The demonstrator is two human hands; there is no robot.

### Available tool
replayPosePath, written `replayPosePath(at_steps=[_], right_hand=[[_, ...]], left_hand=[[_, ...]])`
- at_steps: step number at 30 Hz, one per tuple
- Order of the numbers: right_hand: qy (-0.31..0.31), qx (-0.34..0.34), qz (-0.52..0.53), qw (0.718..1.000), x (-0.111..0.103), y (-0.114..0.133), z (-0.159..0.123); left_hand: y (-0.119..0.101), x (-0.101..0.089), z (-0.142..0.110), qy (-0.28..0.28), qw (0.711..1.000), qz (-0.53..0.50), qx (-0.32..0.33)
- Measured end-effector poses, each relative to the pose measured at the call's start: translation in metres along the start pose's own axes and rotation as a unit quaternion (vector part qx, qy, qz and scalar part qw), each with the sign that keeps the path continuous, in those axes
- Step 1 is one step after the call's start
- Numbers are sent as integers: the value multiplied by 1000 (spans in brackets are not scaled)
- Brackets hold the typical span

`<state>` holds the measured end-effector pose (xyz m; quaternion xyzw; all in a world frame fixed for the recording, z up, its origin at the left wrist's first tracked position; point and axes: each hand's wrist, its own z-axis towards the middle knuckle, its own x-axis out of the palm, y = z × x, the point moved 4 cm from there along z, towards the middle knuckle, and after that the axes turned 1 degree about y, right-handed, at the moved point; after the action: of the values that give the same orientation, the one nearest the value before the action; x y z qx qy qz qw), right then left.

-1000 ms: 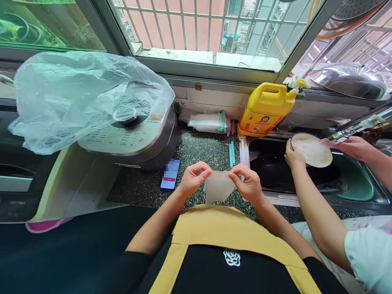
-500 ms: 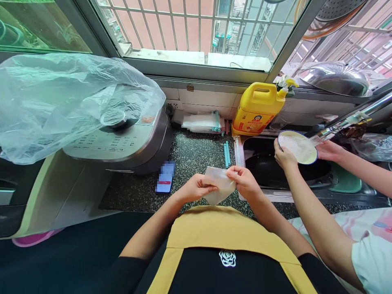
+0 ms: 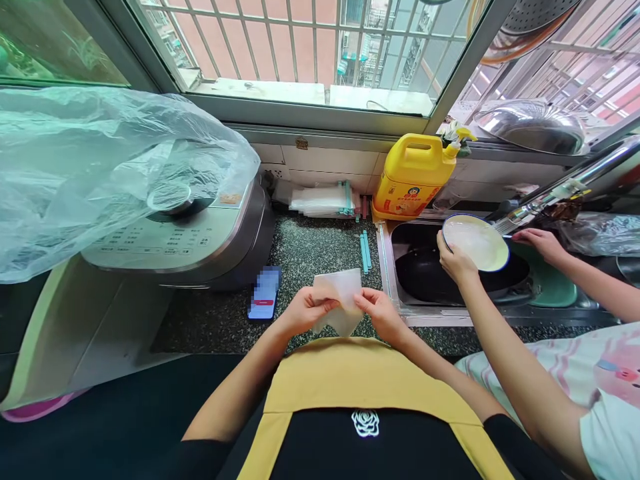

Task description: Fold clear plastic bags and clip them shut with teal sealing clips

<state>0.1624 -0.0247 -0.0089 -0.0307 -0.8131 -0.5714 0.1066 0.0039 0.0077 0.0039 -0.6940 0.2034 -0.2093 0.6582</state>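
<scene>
A small translucent plastic bag (image 3: pixel 345 290) is stretched between my two hands, just in front of the apron's top edge. My left hand (image 3: pixel 309 310) pinches its left side between thumb and fingers. On the other side, my right hand (image 3: pixel 381 313) grips the right edge with thumb and forefinger. Whether anything lies inside the bag, I cannot tell. Beyond it, two blue strips (image 3: pixel 365 252) rest on the dark speckled counter (image 3: pixel 320 240). A phone (image 3: pixel 264 293) lies to the left of my left hand.
A rice cooker (image 3: pixel 175 243) under a large plastic cover (image 3: pixel 100 173) stands left. Stacked bags (image 3: pixel 323 200) and a yellow jug (image 3: pixel 414 177) line the wall. At the right, a co-worker's hands hold a bowl (image 3: pixel 476 242) over the sink (image 3: pixel 390 293) near the tap (image 3: pixel 565 190).
My hands have shifted slightly left with the bag, and my right fingers have moved lower along its edge. The co-worker's right hand has drawn a little away from the bowl. The view has shifted slightly.
</scene>
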Motion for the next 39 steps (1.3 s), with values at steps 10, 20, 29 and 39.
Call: replayPosePath(at_steps=[10, 20, 29, 39], right_hand=[[-29, 51, 65, 996, 2, -8, 7], [-104, 15, 64, 992, -3, -7, 16], [-66, -30, 13, 997, -9, -2, 18], [-19, -20, -62, 998, -9, -8, 18]], left_hand=[[15, -1, 0, -14, 996, -50, -74], [17, -12, -8, -68, 995, 22, 70], [-4, -14, -4, 13, 951, 220, 219], [-2, -15, -2, -2, 964, 196, 178]])
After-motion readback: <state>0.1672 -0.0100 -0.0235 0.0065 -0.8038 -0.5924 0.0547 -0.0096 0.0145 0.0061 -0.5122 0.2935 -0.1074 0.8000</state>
